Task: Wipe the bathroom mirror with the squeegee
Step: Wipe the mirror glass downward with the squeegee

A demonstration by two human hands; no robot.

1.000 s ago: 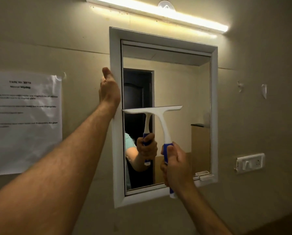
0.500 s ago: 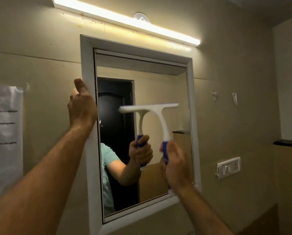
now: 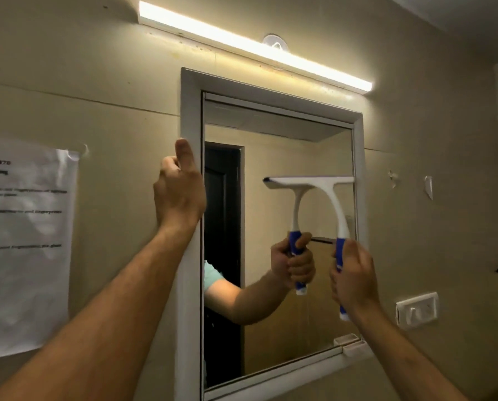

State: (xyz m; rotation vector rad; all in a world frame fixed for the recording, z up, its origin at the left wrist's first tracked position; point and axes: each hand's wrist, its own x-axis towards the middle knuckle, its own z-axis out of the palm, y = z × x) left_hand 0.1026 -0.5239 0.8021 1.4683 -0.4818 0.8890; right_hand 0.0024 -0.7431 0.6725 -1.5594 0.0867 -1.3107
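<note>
The white plastic squeegee with a blue grip is T-shaped: a long straight blade bar across the top, a curved white neck below it, and a blue handle with a white end cap. Its blade lies level against the glass of the rectangular white-framed wall mirror, in the right half of the pane at about mid height, with the right end of the blade just beside the right frame edge. The glass doubles the tool, so a second neck and handle show to the left of the real one.

The right hand has its fingers curled round the blue handle and holds the squeegee upright. The left hand grips the left upright of the mirror frame, thumb raised along the frame's front face and fingers wrapped over its outer edge.

The mirror reflects a dark door, a beige wall and a forearm with a teal sleeve.

A sheet of white paper in a clear sleeve hangs on the beige wall to the left; its printed lines are blurred and cannot be read with any certainty. A lit tube lamp runs above the mirror, and a white switch plate sits low on the right.
</note>
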